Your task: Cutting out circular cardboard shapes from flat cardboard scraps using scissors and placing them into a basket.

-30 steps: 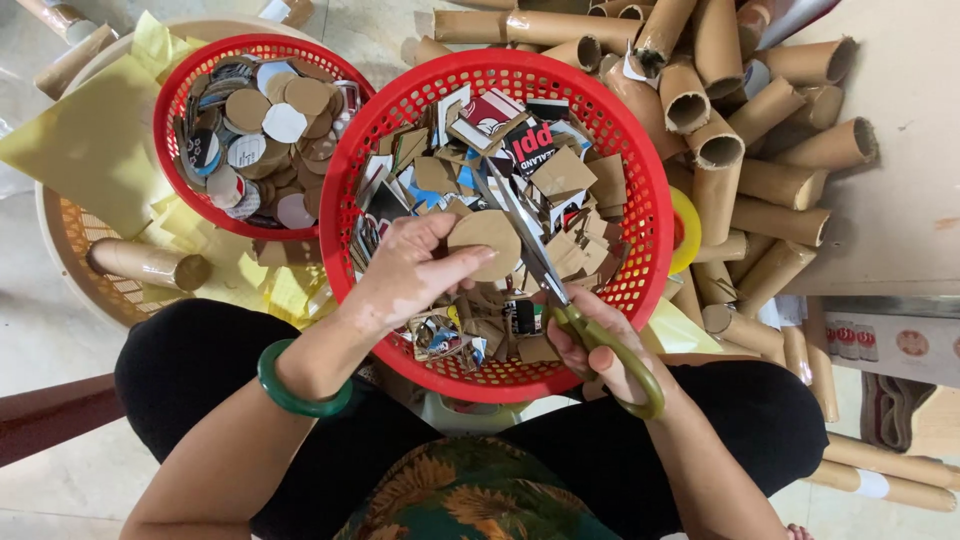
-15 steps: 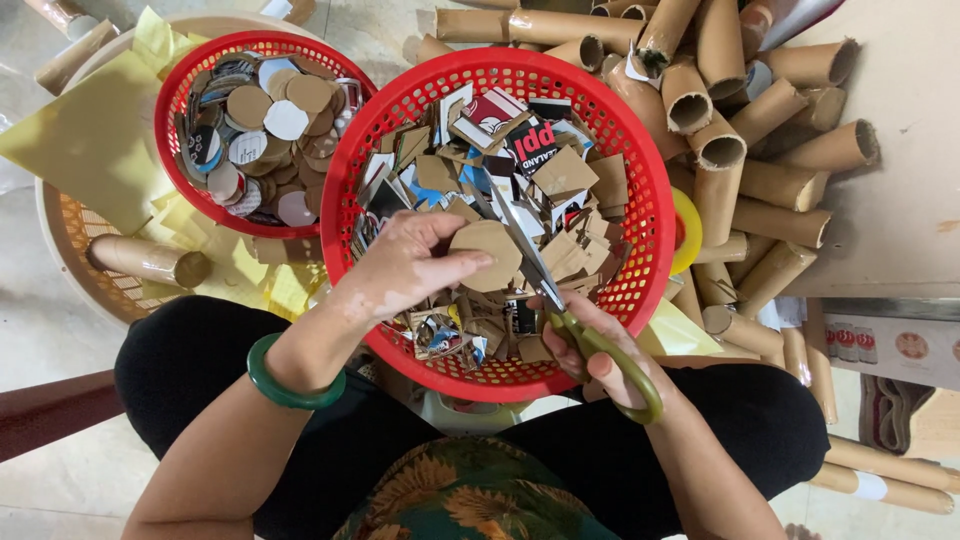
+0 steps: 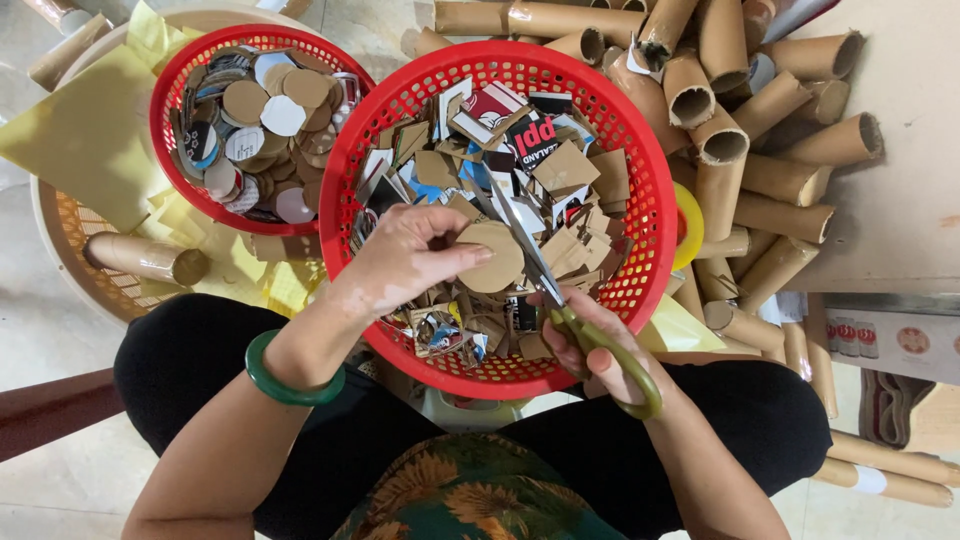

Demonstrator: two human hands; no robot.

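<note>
Seated, black-trousered lap under a large red plastic basket (image 3: 640, 150) full of cardboard scraps (image 3: 560, 180), brown and printed. Left hand (image 3: 405, 260), grip pinched on a round brown cardboard disc (image 3: 492, 257), thumb and fingers at its left edge, held just above the scrap heap in the basket's middle. Green bangle (image 3: 290, 375) around that wrist. Right hand (image 3: 600, 345) at the basket's near rim, grip closed through the olive-green handles of a pair of scissors (image 3: 545, 290); blades pointing away from the body, lying along the disc's right edge, parted only slightly if at all. Upper left, just beside and touching the large basket: a smaller red basket (image 3: 170, 100) holding finished cardboard circles (image 3: 265, 110), brown, white and printed. Beneath that, yellow paper sheets (image 3: 90, 130) over a beige woven tray (image 3: 70, 240), one cardboard tube (image 3: 145, 258) lying on it. To the right and above, a heap of brown cardboard tubes (image 3: 760, 130), piled partly on a flat cardboard sheet (image 3: 910, 200). Yellow tape roll (image 3: 688, 225) wedged between the large basket and the tubes.
</note>
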